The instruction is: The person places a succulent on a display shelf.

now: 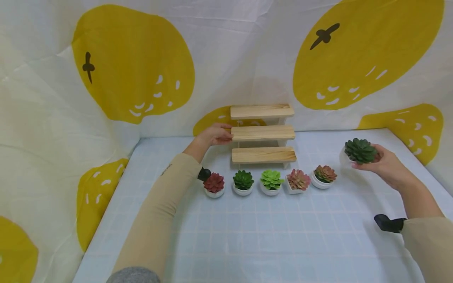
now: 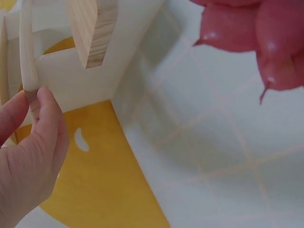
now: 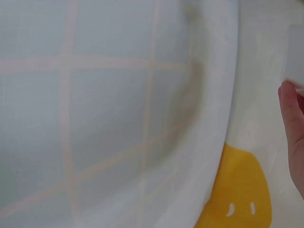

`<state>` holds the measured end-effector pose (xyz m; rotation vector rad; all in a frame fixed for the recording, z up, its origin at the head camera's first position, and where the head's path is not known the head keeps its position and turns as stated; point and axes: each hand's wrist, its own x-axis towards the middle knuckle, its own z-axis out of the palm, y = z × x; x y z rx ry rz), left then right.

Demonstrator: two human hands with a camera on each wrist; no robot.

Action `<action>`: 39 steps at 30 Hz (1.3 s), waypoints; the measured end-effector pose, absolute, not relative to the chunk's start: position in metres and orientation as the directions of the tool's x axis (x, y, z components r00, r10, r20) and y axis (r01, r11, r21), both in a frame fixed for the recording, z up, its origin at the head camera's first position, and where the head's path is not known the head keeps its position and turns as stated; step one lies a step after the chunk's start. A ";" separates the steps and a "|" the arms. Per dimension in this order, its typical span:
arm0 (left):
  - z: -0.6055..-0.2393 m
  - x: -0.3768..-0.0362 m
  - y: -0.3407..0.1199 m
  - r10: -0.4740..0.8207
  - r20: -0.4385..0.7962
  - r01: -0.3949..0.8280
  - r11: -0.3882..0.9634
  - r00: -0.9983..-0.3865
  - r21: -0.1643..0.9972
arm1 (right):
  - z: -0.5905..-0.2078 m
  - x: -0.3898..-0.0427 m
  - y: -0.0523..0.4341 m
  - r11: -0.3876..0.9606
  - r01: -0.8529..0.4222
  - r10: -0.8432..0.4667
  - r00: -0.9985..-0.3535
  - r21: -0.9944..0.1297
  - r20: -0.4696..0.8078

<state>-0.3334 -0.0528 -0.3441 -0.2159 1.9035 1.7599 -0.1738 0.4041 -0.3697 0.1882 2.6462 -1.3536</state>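
A three-step wooden shelf (image 1: 263, 133) stands at the back of the table. My left hand (image 1: 214, 135) pinches the left end of its middle step; in the left wrist view my fingers (image 2: 45, 118) hold the plank's edge (image 2: 27, 52). My right hand (image 1: 380, 162) holds a dark green succulent in a white pot (image 1: 359, 151) just above the table at the right. Only a fingertip (image 3: 292, 123) shows in the right wrist view. Several small potted succulents stand in a row before the shelf: dark red (image 1: 214, 184), dark green (image 1: 242, 181), light green (image 1: 271, 181), pink (image 1: 298, 180), reddish-green (image 1: 324, 175).
A pale blue grid cloth (image 1: 269, 236) covers the table. A white backdrop with yellow fruit prints (image 1: 134, 63) closes in the back and both sides. A red leaf (image 2: 266, 33) fills the left wrist view's top right corner.
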 end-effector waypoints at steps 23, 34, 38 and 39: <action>-0.339 -0.329 -0.051 0.258 -0.454 -0.415 0.193 -0.853 0.889 | -0.331 -0.204 0.361 0.537 0.170 -0.025 -0.976 -0.827 -0.217; -0.335 -0.325 -0.051 0.276 -0.450 -0.404 0.209 -0.849 0.890 | -0.316 -0.213 0.336 0.510 0.150 -0.052 -0.977 -0.847 -0.204; -0.376 -0.364 -0.061 0.334 -0.401 -0.374 0.146 -0.853 0.916 | -0.309 -0.217 0.326 0.493 0.141 -0.055 -0.980 -0.859 -0.192; -0.388 -0.375 -0.064 0.351 -0.391 -0.372 0.124 -0.851 0.920 | -0.308 -0.219 0.323 0.492 0.140 -0.054 -0.980 -0.859 -0.191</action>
